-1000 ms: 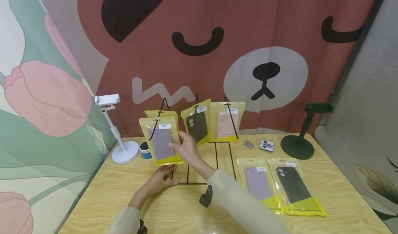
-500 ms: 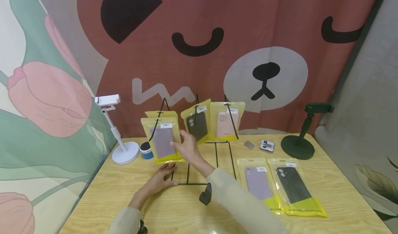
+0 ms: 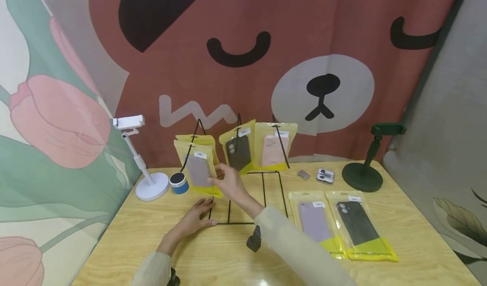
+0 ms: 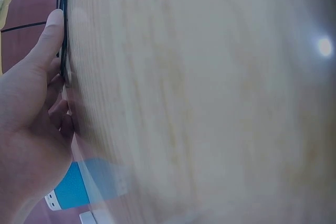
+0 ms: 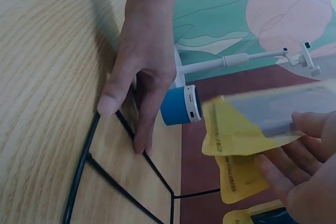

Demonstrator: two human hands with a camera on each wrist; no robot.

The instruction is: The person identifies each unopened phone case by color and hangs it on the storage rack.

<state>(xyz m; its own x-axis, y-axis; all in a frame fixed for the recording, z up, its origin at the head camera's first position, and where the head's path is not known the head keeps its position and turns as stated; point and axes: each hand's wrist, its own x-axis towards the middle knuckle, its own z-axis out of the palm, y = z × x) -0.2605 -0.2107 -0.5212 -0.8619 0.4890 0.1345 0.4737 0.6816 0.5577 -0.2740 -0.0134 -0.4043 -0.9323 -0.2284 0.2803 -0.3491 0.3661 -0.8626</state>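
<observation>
In the head view, my right hand [image 3: 230, 184] pinches the lower right edge of a yellow-clear bagged phone case [image 3: 198, 170], a purple one. Its top hole appears to be on the left arm of a black wire display rack [image 3: 281, 189]. Directly behind it hangs another yellow bag [image 3: 207, 139], mostly covered. My left hand [image 3: 194, 216] rests on the left front corner of the rack's base. In the right wrist view, the left thumb touches the front corner and the fingers lie along the side bar.
Bagged black [image 3: 237, 153] and pink [image 3: 272, 151] cases hang farther right. Bagged purple [image 3: 315, 222] and black [image 3: 357, 222] cases lie on the table's right side. A blue cylinder [image 3: 179, 183], white stand [image 3: 152, 187], green stand [image 3: 362, 177], earphone box [image 3: 325, 176] and small grey block [image 3: 303, 175] stand around.
My right hand has shifted the front purple-case bag slightly backward and right, turning it a little. The left hand stays on the rack base. The head view has shifted slightly.
</observation>
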